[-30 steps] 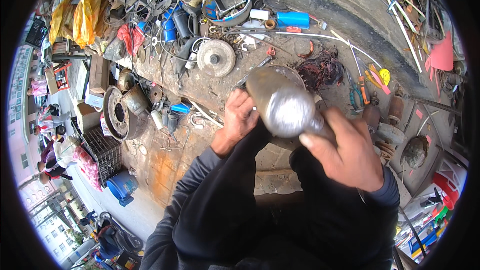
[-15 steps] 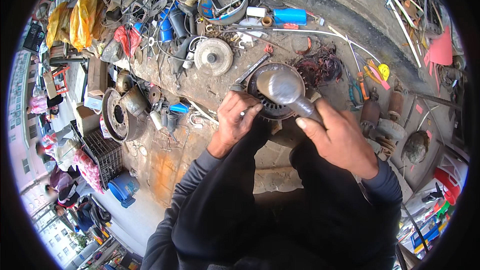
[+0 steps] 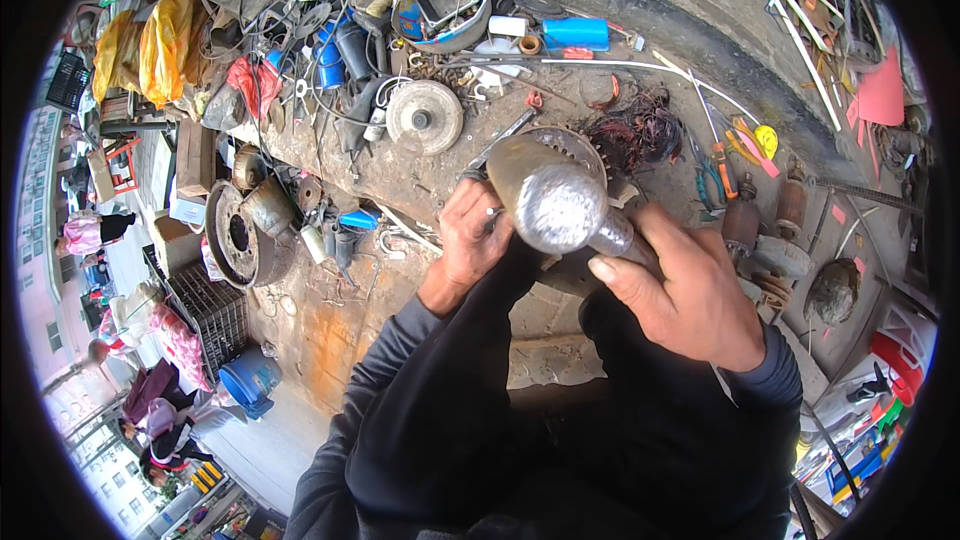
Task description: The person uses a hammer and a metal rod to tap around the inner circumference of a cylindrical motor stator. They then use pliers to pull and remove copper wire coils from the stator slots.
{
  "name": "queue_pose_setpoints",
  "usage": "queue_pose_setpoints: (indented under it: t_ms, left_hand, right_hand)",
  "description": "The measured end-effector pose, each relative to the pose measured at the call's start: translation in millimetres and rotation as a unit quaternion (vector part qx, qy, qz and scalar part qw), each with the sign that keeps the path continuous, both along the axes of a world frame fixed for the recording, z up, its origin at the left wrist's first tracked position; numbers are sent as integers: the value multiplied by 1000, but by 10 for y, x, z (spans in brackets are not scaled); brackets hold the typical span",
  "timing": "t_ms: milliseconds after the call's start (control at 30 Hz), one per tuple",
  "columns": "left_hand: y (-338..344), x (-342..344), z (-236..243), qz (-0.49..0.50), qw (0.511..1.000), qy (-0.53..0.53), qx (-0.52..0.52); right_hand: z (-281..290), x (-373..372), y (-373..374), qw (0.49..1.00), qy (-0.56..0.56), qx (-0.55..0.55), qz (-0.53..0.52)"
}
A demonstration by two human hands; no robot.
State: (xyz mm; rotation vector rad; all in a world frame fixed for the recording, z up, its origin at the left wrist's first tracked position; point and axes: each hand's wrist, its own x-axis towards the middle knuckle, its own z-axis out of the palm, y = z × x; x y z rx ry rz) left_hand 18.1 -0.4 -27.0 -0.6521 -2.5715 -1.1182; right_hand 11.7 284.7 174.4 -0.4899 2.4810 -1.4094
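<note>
My right hand (image 3: 700,290) is closed round the handle of a hammer. The hammer's heavy, shiny metal head (image 3: 560,208) is raised towards me. Behind it is a round metal motor stator (image 3: 585,145) with slots along its inner edge; the head hides most of it. My left hand (image 3: 468,240) is at the stator's left side, fingers curled on a slim metal rod (image 3: 491,211). Only the rod's bright end shows; its lower part is hidden. Just beyond the stator, a dark bar (image 3: 508,132) points away from me.
A tangle of copper winding wire (image 3: 640,130) lies beyond the stator. A grey disc (image 3: 424,118) sits far left, with a wheel rim (image 3: 238,230) further left. On the right are pliers (image 3: 728,172) and rusty motor parts (image 3: 742,225). People (image 3: 165,410) are at the far left.
The hammer has lifted off the stator towards me, its head looking larger. My left hand stays at the stator's left side with the rod.
</note>
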Motion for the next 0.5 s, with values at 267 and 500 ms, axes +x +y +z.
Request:
queue_pose_setpoints:
  t_ms: [267, 500]
  left_hand:
    - [27, -34, 57, -69, 993, -18, -94]
    - [79, -69, 70, -52, 996, -46, 61]
  right_hand:
    - [21, 137, -135, 988, 126, 29, 80]
    - [-315, 89, -2, 988, 16, 148, 27]
